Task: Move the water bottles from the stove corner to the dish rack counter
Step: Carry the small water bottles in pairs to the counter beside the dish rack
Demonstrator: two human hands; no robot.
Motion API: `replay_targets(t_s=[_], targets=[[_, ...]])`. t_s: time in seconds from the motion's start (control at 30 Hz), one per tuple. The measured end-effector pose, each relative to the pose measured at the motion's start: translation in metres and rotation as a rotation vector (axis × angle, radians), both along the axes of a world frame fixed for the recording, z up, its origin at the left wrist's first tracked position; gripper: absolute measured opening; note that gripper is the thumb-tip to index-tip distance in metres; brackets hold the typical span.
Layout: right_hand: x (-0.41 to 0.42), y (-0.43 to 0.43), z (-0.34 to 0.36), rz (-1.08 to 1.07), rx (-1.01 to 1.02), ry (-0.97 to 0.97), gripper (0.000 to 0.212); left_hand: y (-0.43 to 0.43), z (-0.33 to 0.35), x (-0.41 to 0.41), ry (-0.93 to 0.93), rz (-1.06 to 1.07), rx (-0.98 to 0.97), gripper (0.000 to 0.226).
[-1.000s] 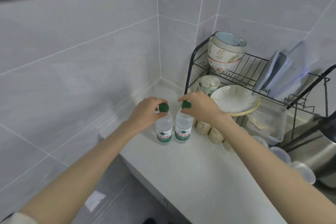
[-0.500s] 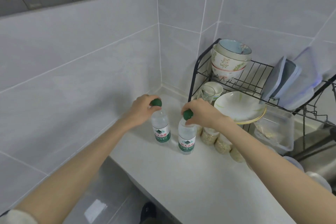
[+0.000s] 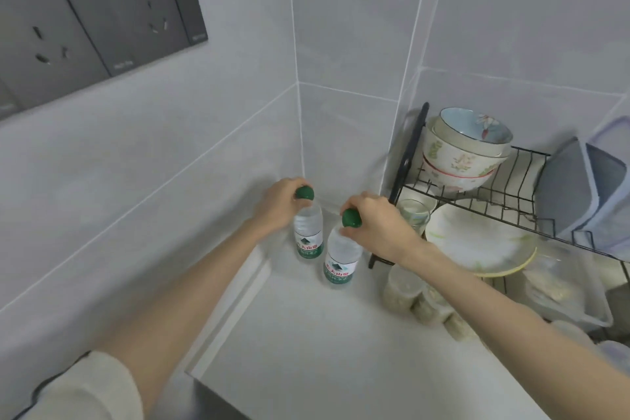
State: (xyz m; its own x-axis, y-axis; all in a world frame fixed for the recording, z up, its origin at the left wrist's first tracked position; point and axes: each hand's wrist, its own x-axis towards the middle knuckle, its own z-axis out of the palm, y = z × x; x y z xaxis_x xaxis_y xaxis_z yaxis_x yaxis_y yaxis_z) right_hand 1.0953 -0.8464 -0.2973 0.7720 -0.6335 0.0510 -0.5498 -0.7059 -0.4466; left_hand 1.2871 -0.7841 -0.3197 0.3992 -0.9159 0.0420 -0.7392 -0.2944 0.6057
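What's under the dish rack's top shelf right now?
Under the top shelf: a clear glass, a white cup behind it, a white plate and a clear plastic tub. The plate covers whatever lies beneath it; the tub's contents are blurred.

green bottle caps (image 3: 304,193), floral bowls (image 3: 463,153)
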Motion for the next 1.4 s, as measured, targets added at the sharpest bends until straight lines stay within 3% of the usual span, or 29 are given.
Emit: replay_targets(t_s=[0.23,0.67,0.87,1.07,1.4], targets=[[0.05,-0.026,-0.012,-0.163,0.045,-0.085,0.027,-0.044,-0.007,0.03,0.054,0.041,-0.051,0.033],[0.084,-0.059,-0.037,-0.22,0.069,-0.113,0.028,-0.073,-0.022,0.044,-0.153,0.009,-0.08,0.033],[0.086,-0.074,-0.037,-0.293,0.186,-0.243,0.036,-0.077,-0.021,0.046,-0.066,0.007,-0.086,0.039],[0.084,-0.074,-0.036,-0.229,0.189,-0.175,0.052,-0.066,-0.017,0.046,0.043,0.01,-0.109,0.046],[0.059,-0.054,-0.016,-0.215,0.18,-0.232,0.054,-0.03,0.014,0.03,0.064,0.073,-0.141,0.048]])
